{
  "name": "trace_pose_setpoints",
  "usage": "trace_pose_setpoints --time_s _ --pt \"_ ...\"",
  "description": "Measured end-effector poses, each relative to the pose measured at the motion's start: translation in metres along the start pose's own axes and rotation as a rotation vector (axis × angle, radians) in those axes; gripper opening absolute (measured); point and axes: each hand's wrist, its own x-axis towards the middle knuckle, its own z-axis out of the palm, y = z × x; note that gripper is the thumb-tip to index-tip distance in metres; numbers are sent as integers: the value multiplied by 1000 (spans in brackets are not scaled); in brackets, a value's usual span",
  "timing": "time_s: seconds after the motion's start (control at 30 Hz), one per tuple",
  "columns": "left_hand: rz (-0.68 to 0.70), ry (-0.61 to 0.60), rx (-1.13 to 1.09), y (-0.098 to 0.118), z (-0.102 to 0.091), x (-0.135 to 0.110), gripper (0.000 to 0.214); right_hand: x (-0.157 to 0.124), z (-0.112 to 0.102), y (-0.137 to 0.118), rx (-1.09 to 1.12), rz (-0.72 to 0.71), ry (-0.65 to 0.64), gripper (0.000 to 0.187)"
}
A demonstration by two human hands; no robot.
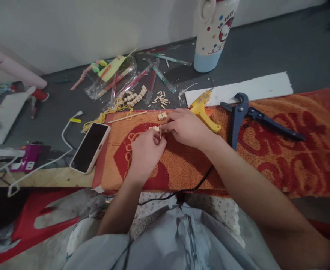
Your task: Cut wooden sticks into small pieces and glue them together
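My left hand is closed in a pinch over the orange towel, with a short pale wooden stick at its thumb and fingertip. Right beside it, my right hand has its fingers bent together and its fingertips close to the same stick. What those fingertips grip is mostly hidden. A small block of glued stick pieces shows just behind my left fingers. Another little block lies farther back on the towel. Loose cut stick bits are scattered beyond the towel's back edge.
A yellow glue gun and a dark blue cutter lie at the right. To the left are a phone, a long thin stick and yellow yarn. A tumbler stands behind, near wrapped pens.
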Motion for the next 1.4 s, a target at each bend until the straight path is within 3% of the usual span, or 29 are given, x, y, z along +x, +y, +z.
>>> trace_pose_setpoints --time_s 0.23,0.57,1.0,1.4 --pt "52 112 146 5 8 -4 11 1 1 2 24 10 -16 35" --pt "73 180 274 12 20 -2 11 2 -6 -1 45 26 -54 27" --pt "50 243 264 12 25 0 13 2 -10 -1 68 33 -40 27" --pt "32 298 49 4 14 -5 10 -1 -18 0 108 125 146 39"
